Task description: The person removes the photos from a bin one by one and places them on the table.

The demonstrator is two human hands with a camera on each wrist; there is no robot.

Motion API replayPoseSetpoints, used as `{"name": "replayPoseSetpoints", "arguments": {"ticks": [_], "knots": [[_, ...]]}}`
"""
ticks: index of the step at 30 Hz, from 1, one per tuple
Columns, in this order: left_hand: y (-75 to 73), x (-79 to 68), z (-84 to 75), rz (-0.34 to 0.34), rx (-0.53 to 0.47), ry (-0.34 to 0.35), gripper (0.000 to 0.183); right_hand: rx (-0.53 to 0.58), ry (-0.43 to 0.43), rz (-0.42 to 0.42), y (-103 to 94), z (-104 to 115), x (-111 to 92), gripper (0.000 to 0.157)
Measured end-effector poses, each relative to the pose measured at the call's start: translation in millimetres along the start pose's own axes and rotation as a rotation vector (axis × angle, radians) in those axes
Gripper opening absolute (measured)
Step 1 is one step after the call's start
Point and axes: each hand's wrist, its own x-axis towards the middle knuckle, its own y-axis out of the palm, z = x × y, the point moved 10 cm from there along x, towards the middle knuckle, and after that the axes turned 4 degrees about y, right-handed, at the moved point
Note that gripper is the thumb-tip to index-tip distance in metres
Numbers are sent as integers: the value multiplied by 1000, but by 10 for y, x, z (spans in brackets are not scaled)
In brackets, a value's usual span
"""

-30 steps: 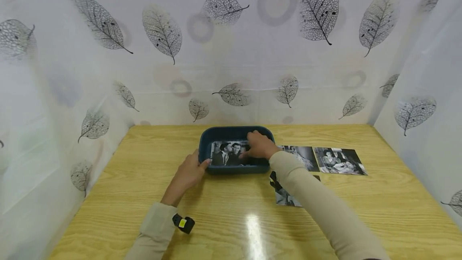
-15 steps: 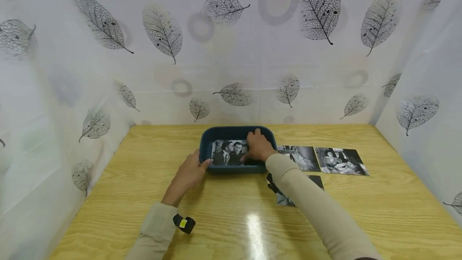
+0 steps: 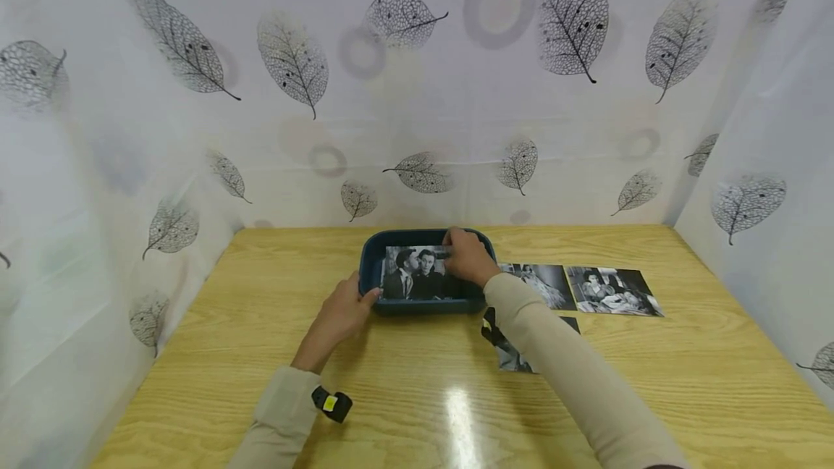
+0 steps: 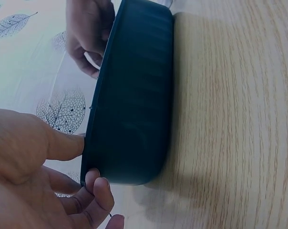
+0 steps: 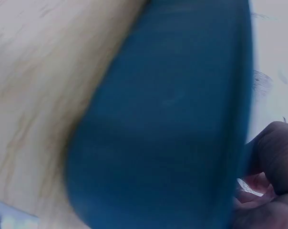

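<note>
Fingers (image 4: 103, 193) of the left hand (image 3: 340, 310) pinch the dark-blue rectangular plastic tray (image 3: 423, 307) at its near-left corner; right hand (image 3: 470, 259) pinches the right end of a rectangular black-and-white photo print (image 3: 412, 277). Print's inside the tray, by the surface's (image 3: 280, 273) far edge, long axis left-right, pictured heads toward that edge. Its right end is hidden by the hand; tray blurred in right wrist view.

Photo (image 3: 417, 273) in tray (image 3: 423, 307) — upper right behind right hand (image 3: 470, 258) | right wrist view — tray blurred

Beige sleeves (image 3: 567, 360) are worn with a black, yellow-marked wrist device (image 3: 339, 407).
</note>
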Motion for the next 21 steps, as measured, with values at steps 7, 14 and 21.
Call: {"name": "replayPoseSetpoints", "arguments": {"ticks": [7, 14, 21], "knots": [[-1, -12, 3, 3, 3, 0, 40, 183, -76, -15, -283, 79, -70, 27], [20, -9, 31, 20, -3, -19, 45, 291, 17, -12, -637, -45, -158, 28], [27, -11, 47, 32, -10, -27, 48, 328, 33, 17, -998, -197, -319, 32]]}}
